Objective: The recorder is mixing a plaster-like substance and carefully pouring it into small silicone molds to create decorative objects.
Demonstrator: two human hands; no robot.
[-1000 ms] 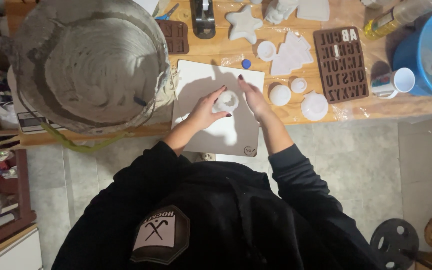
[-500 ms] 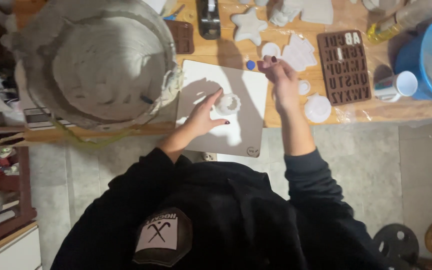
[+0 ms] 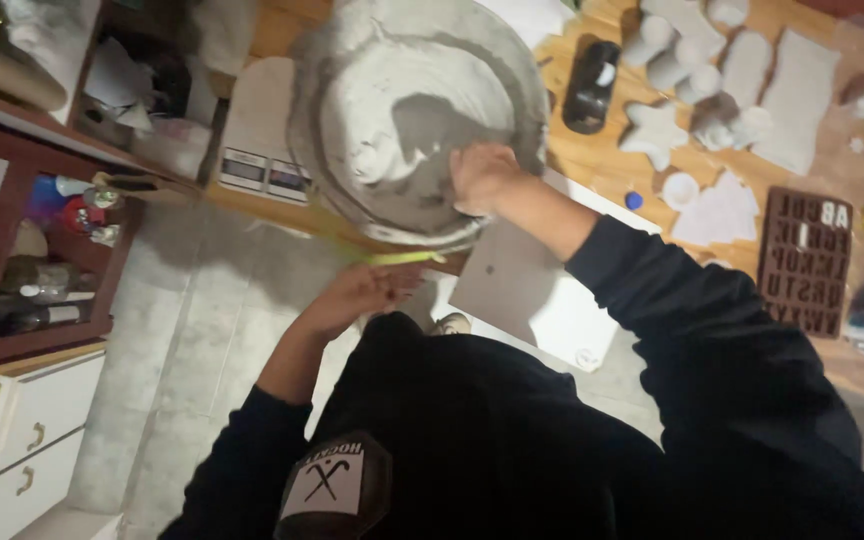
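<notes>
Bowl (image 3: 352, 60) sitting on table (image 3: 592, 160), at near edge, holding grey wet paste (image 3: 392, 120). Right hand (image 3: 482, 177) reaching across body into bowl, fingers curling together at inner wall; held item: cannot tell. Left hand (image 3: 367, 292) hanging below table edge, fingers loosely apart, touching yellow strip (image 3: 397, 258) under bowl.

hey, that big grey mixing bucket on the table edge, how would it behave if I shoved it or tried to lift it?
The bucket looks wide and low, so probably slides rather than tips. The wet grey mix coating its inside suggests it is heavy and may slosh. The smeared rim, where the right hand rests, is likely slippery.
</notes>
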